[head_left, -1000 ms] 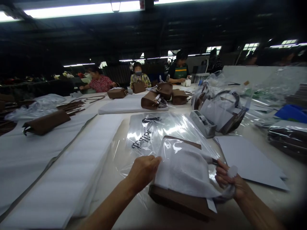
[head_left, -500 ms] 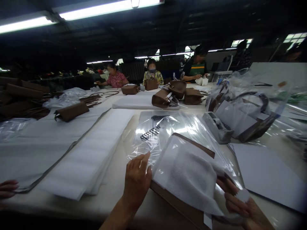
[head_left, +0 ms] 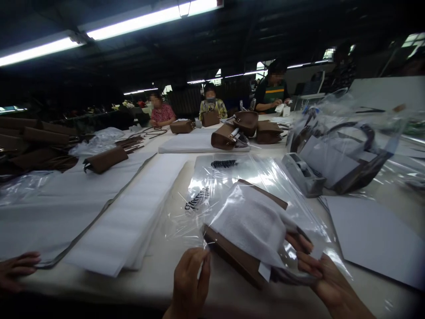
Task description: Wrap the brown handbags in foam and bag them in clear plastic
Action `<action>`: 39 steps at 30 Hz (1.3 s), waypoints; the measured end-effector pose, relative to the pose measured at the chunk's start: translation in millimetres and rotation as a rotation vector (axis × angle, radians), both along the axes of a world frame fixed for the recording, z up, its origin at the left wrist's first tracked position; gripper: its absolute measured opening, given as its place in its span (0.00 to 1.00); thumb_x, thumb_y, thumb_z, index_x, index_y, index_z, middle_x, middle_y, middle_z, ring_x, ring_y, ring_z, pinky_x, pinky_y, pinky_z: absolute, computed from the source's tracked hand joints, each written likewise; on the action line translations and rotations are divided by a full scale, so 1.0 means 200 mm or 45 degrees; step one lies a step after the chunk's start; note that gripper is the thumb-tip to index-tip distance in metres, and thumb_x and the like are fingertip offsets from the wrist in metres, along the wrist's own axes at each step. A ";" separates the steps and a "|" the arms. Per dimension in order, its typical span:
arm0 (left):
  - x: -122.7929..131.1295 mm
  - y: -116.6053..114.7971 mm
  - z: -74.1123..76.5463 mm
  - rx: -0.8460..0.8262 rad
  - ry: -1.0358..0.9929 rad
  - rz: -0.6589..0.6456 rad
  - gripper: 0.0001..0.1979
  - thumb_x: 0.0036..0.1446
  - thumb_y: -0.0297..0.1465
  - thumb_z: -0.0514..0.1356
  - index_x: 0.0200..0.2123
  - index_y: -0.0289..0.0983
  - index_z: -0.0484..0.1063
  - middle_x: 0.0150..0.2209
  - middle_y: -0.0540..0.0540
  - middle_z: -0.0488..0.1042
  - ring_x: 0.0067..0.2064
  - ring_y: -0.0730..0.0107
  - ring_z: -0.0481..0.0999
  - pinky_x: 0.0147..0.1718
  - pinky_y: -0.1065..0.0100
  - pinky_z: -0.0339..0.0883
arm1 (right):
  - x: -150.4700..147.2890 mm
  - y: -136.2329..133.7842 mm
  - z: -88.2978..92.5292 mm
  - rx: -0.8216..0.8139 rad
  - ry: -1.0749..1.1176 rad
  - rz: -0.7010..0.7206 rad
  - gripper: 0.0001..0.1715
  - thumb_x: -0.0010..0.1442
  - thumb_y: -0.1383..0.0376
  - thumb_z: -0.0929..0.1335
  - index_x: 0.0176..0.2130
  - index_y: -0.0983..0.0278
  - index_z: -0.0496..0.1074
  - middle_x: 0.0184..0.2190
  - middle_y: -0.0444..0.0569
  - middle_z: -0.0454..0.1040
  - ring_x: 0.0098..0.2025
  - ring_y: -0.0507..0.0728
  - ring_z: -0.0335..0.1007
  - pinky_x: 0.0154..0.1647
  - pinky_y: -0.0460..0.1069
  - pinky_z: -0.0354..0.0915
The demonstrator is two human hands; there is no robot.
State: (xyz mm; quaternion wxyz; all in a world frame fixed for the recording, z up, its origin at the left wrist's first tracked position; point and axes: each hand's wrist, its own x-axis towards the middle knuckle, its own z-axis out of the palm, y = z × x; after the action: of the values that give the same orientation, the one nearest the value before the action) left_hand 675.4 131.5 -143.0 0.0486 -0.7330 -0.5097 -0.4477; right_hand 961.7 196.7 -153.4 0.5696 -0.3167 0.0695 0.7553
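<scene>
A brown bag [head_left: 232, 257] wrapped in a white foam sheet [head_left: 252, 221] lies tilted on the table, partly inside a clear plastic bag [head_left: 215, 177] with black lettering. My left hand [head_left: 191, 279] is closed at the plastic's near edge, thumb and fingers together, just left of the brown bag's corner. On the right, my right hand [head_left: 318, 270] is closed round the bag's handle [head_left: 299, 278]. More clear plastic bags lie flat beneath.
White foam sheets [head_left: 133, 212] are stacked left; white boards [head_left: 375, 235] lie right. A grey tape dispenser [head_left: 305, 175] stands near a plastic-covered bag [head_left: 345, 164]. Another person's hand [head_left: 20, 268] rests at left. Brown bags [head_left: 224, 135] and people are beyond.
The wrapped bag has moved slightly left and deeper into the clear plastic. My left hand has come nearer and closed at the plastic's edge; my right hand has shifted left with the handle.
</scene>
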 end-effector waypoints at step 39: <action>-0.01 0.24 0.05 -0.019 0.234 0.808 0.30 0.57 0.33 0.53 0.60 0.33 0.44 0.57 0.29 0.55 0.57 0.46 0.58 0.46 0.46 0.60 | -0.19 0.01 -0.15 0.301 0.149 -0.029 0.08 0.59 0.67 0.63 0.38 0.65 0.70 0.49 0.57 0.68 0.13 0.37 0.50 0.10 0.34 0.52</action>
State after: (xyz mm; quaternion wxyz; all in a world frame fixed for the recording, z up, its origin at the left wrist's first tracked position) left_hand 672.8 180.2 -133.3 0.2263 -0.5754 -0.7093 -0.3385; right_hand 924.0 198.8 -184.1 0.6066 -0.2020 0.0166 0.7688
